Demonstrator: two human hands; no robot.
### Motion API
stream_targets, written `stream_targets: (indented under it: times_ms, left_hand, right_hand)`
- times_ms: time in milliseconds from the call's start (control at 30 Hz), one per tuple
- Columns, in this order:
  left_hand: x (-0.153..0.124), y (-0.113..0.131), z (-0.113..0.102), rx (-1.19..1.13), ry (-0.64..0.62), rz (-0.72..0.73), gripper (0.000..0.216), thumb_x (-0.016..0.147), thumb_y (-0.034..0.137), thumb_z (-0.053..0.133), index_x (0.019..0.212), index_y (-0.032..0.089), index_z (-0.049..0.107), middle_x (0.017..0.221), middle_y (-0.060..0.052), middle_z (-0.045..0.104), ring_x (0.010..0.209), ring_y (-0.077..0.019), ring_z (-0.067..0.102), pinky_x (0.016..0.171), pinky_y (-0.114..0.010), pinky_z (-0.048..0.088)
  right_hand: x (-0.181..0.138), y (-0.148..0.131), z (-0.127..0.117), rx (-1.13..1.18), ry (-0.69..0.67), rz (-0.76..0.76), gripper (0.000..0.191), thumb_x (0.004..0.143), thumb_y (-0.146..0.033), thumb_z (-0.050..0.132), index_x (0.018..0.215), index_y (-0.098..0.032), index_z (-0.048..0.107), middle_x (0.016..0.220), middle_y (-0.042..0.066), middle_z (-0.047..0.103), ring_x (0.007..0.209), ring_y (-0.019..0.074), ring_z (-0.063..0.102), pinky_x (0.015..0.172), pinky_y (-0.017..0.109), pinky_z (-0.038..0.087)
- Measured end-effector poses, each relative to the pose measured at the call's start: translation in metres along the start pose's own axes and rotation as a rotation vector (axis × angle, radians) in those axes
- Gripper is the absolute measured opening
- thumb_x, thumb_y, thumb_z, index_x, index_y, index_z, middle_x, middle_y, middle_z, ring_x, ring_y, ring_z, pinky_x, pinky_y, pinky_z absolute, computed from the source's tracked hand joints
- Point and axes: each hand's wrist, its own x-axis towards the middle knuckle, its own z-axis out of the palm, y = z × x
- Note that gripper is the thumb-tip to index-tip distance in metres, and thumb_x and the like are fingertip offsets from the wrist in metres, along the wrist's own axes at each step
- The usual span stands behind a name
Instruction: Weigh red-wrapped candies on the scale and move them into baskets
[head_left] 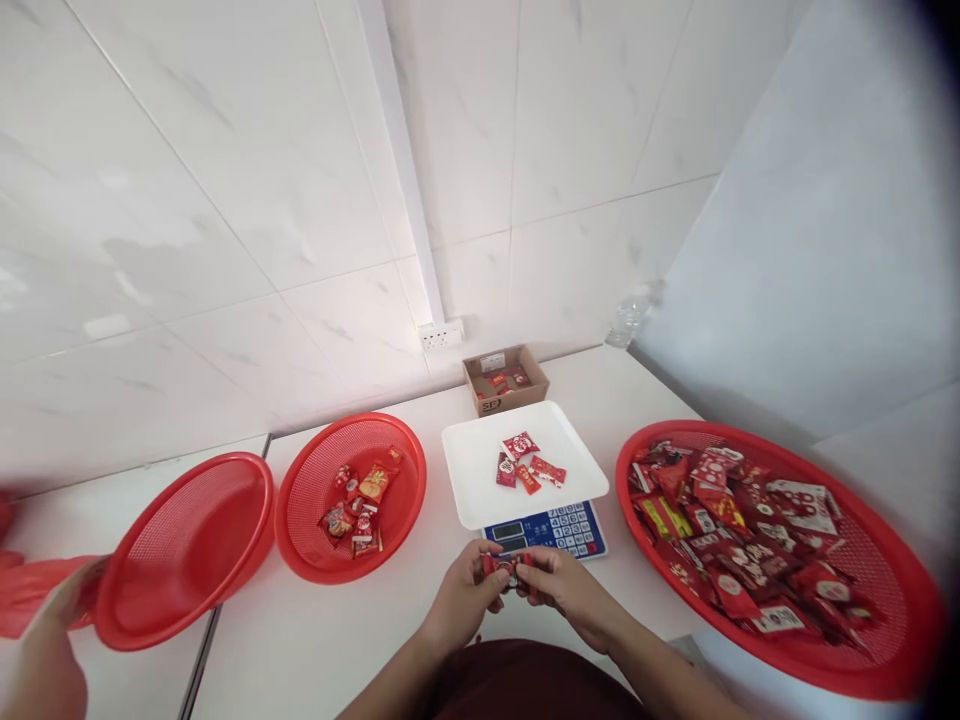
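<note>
Between my two hands, just in front of the scale's keypad, is a small red-and-dark wrapped snack (507, 573). My left hand (466, 592) pinches its left end, and my right hand (564, 588) pinches the right end. The white pan of the digital scale (465, 460) lies right beyond my hands, with several small red packets (520, 445) on it. The blue scale keypad (566, 528) shows under the pan, partly covered by my fingers.
To the right stands a big red basket (626, 470) full of packets. At left are a red basket (292, 530) with several snacks and another red basket (180, 560), near a co-worker's hand (56, 640). A cardboard box (514, 400) and plastic bottle (628, 320) are behind.
</note>
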Motion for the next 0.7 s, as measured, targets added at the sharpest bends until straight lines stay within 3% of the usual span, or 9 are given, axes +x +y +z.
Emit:
stream_targets:
  times_ms: [133,233,333,433,567,700]
  left_hand:
    - [-0.001,0.005,-0.01,-0.025,0.142,-0.083,0.049,0.072,0.048,0.058,0.108,0.017,0.047,0.077,0.0,0.058,0.062,-0.0113,0.053,0.063,-0.028,0.042]
    - [-0.004,0.005,-0.019,-0.027,0.189,-0.106,0.04,0.073,0.044,0.056,0.101,0.016,0.051,0.078,-0.001,0.059,0.065,-0.0112,0.054,0.065,-0.027,0.041]
    - [-0.007,0.001,-0.023,-0.058,0.198,-0.136,0.036,0.072,0.044,0.057,0.096,0.016,0.053,0.077,-0.001,0.059,0.064,-0.0106,0.053,0.064,-0.026,0.041]
    - [-0.007,-0.002,-0.021,-0.091,0.203,-0.162,0.037,0.07,0.045,0.058,0.093,0.017,0.054,0.075,0.0,0.059,0.063,-0.0102,0.053,0.063,-0.026,0.04]
    - [-0.006,0.0,-0.019,-0.084,0.211,-0.175,0.036,0.069,0.044,0.058,0.092,0.016,0.054,0.074,0.0,0.059,0.063,-0.0104,0.053,0.064,-0.026,0.04]
    - [-0.005,0.003,-0.019,-0.084,0.217,-0.185,0.036,0.069,0.043,0.057,0.092,0.016,0.054,0.074,0.0,0.059,0.062,-0.0102,0.053,0.064,-0.026,0.04]
  right_hand:
    - [0.03,-0.016,-0.033,-0.152,0.185,-0.109,0.027,0.069,-0.044,0.06,0.077,-0.018,0.061,0.069,0.0,0.061,0.064,0.0133,0.054,0.063,0.028,0.042]
    - [0.066,-0.034,-0.071,-0.471,0.442,-0.184,0.021,0.073,-0.039,0.053,0.077,-0.02,0.06,0.06,-0.002,0.059,0.058,0.014,0.054,0.06,0.028,0.042]
    - [0.099,-0.049,-0.098,-0.756,0.508,-0.235,0.02,0.076,-0.034,0.048,0.075,-0.021,0.062,0.057,-0.002,0.061,0.055,0.0146,0.056,0.056,0.026,0.042]
    - [0.119,-0.054,-0.103,-0.827,0.548,-0.243,0.018,0.074,-0.029,0.051,0.081,-0.021,0.065,0.071,0.001,0.067,0.064,0.0164,0.061,0.061,0.027,0.044]
    - [0.123,-0.043,-0.098,-0.954,0.635,-0.371,0.03,0.077,-0.026,0.05,0.103,-0.02,0.062,0.103,0.009,0.063,0.096,0.0219,0.057,0.079,0.033,0.043]
    - [0.118,-0.024,-0.1,-1.255,0.531,-0.597,0.032,0.082,-0.018,0.039,0.096,-0.022,0.068,0.1,0.008,0.063,0.097,0.0213,0.054,0.086,0.034,0.043]
